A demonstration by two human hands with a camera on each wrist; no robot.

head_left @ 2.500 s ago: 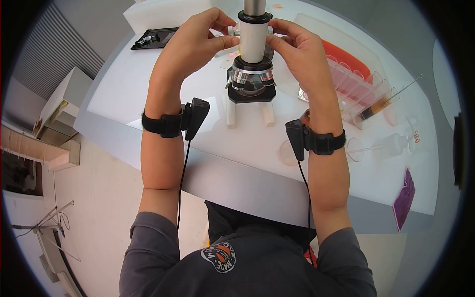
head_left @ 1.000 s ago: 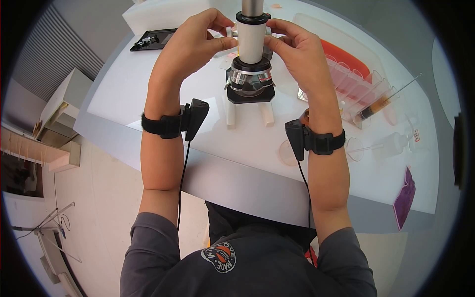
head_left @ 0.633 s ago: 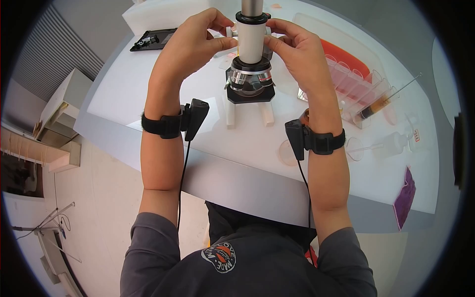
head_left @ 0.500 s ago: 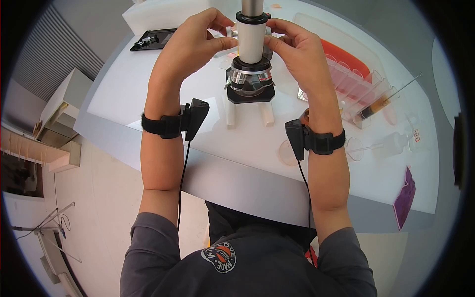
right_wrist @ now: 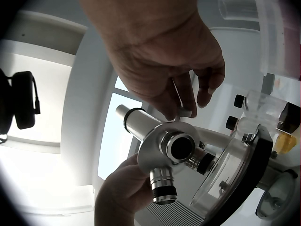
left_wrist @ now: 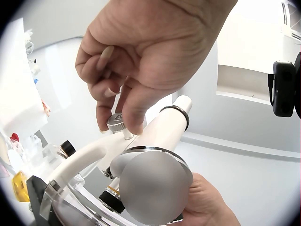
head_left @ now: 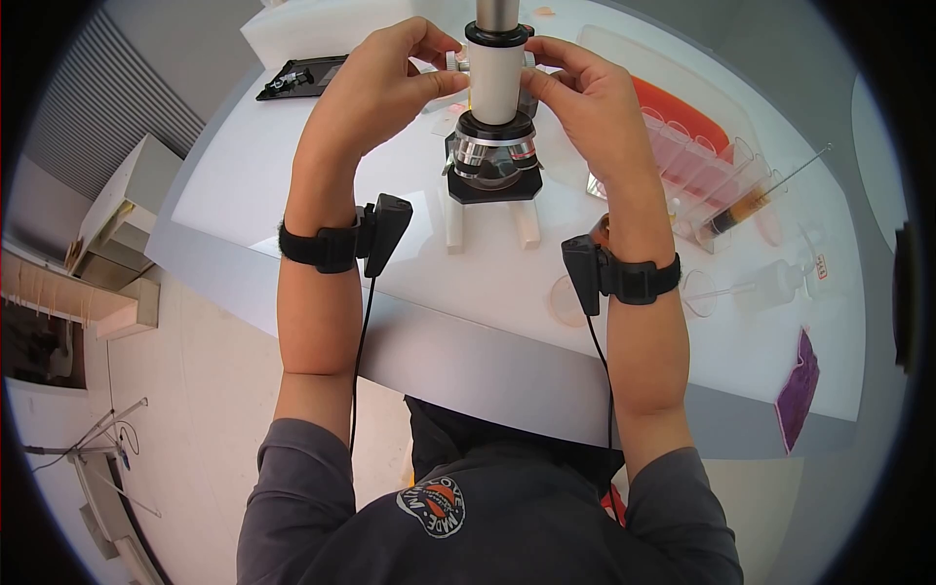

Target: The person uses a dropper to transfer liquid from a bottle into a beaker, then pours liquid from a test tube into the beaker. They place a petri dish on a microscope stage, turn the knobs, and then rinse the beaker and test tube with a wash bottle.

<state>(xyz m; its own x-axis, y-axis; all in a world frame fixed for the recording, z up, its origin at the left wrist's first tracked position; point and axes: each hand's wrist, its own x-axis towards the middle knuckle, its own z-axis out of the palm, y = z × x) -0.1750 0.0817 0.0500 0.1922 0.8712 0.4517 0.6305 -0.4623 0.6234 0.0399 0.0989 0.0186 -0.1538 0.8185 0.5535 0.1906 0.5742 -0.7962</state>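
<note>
At twelve o'clock on the white table [head_left: 487,278] stands a microscope [head_left: 495,105]: white tube [head_left: 494,78], black collars [head_left: 495,37], silver objectives [head_left: 471,154], black stage [head_left: 495,191]. At its nine, the left hand [head_left: 375,93] pinches a ribbed silver knob [left_wrist: 116,121]; at its three, the right hand [head_left: 604,107] pinches the opposite knob [right_wrist: 186,113]. Farther out, towards four: pink-tinted test tubes [head_left: 697,161].

Microscope [head_left: 495,93] sits on table [head_left: 234,185], between left hand [head_left: 375,88] and right hand [head_left: 606,107]. Test tubes [head_left: 694,166] right of right hand, tray [head_left: 673,63] behind them. Cloth [head_left: 798,395] near front right corner; case [head_left: 302,78] left of left hand.
</note>
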